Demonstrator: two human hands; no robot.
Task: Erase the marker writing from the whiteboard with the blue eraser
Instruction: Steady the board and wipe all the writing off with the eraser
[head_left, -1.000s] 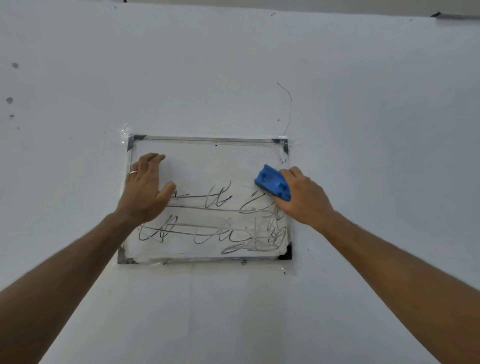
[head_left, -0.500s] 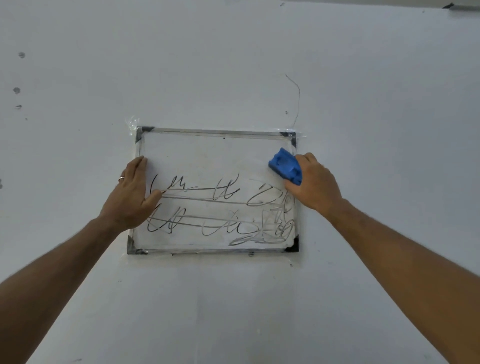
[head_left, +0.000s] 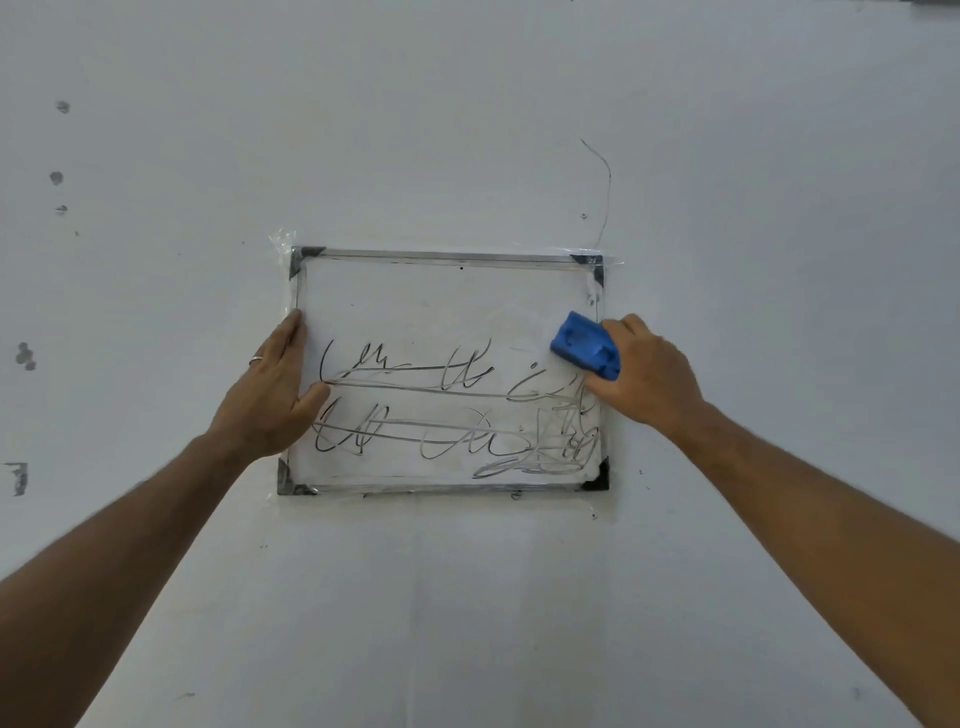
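Left hand (head_left: 270, 395) flat, fingers straight, braces metal-framed rectangular whiteboard (head_left: 447, 312) at its left edge; right hand (head_left: 649, 379) grips blue moulded eraser (head_left: 586, 351) at board's right edge, above black marker writing (head_left: 447, 410).

Wall (head_left: 727, 156) white, evenly lit. Dark spots (head_left: 56, 177) at left; thin crack (head_left: 607, 182) upper right of centre.

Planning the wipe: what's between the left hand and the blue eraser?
In the head view, marker writing on the whiteboard lies between left hand and blue eraser.

bare whiteboard (head_left: 441, 306) above the writing (head_left: 447, 410)
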